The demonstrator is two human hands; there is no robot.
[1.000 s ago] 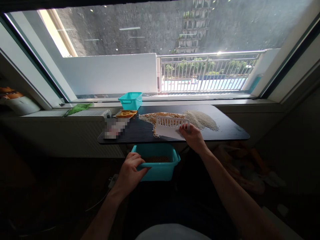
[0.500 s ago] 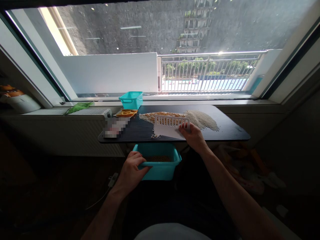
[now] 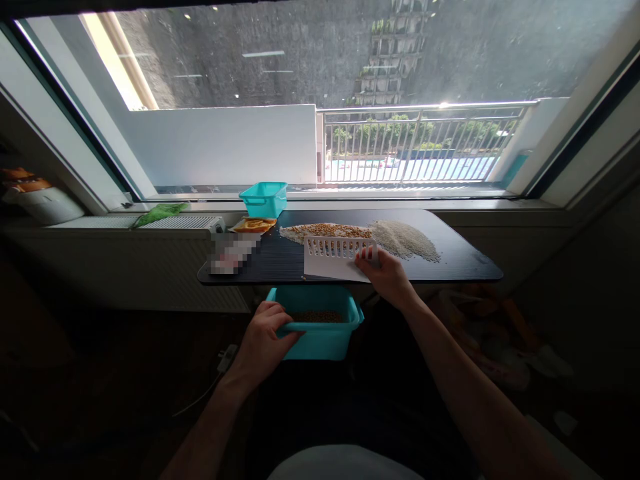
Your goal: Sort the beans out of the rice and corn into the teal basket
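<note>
My right hand (image 3: 381,268) grips the right end of a white slotted plastic scraper (image 3: 333,265), held at the front edge of the dark table (image 3: 460,260). Behind the scraper lies a spread of orange-brown and white grains (image 3: 325,231). It meets a pale heap that looks like rice (image 3: 405,239) on the right. My left hand (image 3: 270,333) is closed on the near left rim of a turquoise plastic bin (image 3: 320,341). That bin sits below the table edge, under the scraper, with brownish grains in its bottom.
A second turquoise bin (image 3: 264,199) stands at the table's back left. Beside it lies an orange packet (image 3: 253,225), with a blurred-out item (image 3: 233,255) in front. A green cloth (image 3: 161,213) rests on the radiator (image 3: 150,260). The window sill (image 3: 350,205) runs behind the table.
The scraper has come slightly down and left, toward the table's front edge. Small grains seen at its lower left are no longer visible on the table there. My left hand and the bin stay put.
</note>
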